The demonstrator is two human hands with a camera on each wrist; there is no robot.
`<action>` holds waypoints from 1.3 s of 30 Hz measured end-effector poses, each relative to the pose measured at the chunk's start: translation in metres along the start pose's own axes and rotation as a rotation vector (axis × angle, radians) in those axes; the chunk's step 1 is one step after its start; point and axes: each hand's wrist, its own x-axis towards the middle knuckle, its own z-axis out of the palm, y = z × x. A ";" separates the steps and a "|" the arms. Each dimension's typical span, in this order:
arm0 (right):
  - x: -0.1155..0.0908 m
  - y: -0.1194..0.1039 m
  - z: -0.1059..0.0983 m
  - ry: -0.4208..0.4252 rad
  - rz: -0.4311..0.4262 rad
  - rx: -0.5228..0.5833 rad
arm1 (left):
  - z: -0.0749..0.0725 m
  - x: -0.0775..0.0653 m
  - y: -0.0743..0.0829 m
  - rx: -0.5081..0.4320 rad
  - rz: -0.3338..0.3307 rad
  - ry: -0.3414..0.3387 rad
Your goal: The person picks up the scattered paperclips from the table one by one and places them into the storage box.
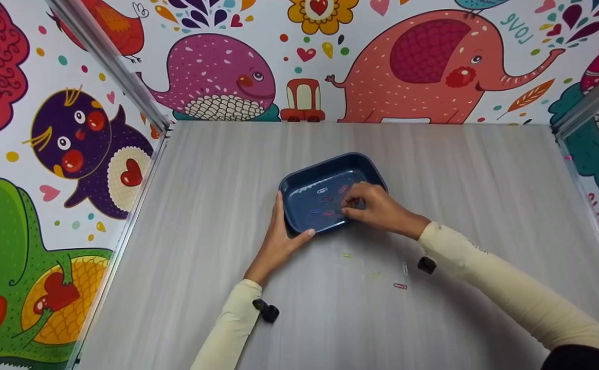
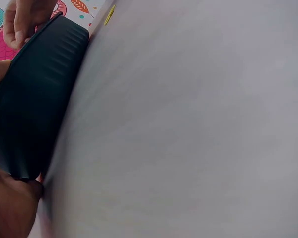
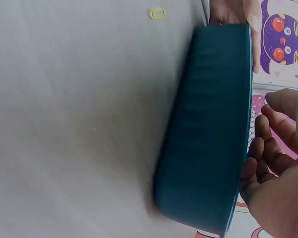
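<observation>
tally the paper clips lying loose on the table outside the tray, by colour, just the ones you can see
yellow paper clips: 2
white paper clip: 1
red paper clip: 1
Total in sight on the table: 4

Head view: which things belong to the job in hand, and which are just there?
Job, apparently:
dark-blue rectangular tray, held by the left hand
small coloured wire paper clips, inside and outside it

Just there:
pale wood-grain tabletop
cartoon-printed walls
silvery frame bars
</observation>
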 end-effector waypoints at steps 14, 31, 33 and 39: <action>-0.031 0.000 0.010 0.080 -0.114 -0.053 | 0.000 0.001 -0.001 -0.002 0.002 0.002; -0.059 0.003 0.027 0.166 -0.274 -0.179 | 0.000 0.000 0.001 0.004 0.003 0.005; -0.061 0.005 0.029 0.176 -0.296 -0.177 | 0.000 0.000 0.001 0.003 0.003 0.009; -0.069 0.009 0.036 0.182 -0.297 -0.161 | 0.000 0.001 0.001 0.004 0.007 0.010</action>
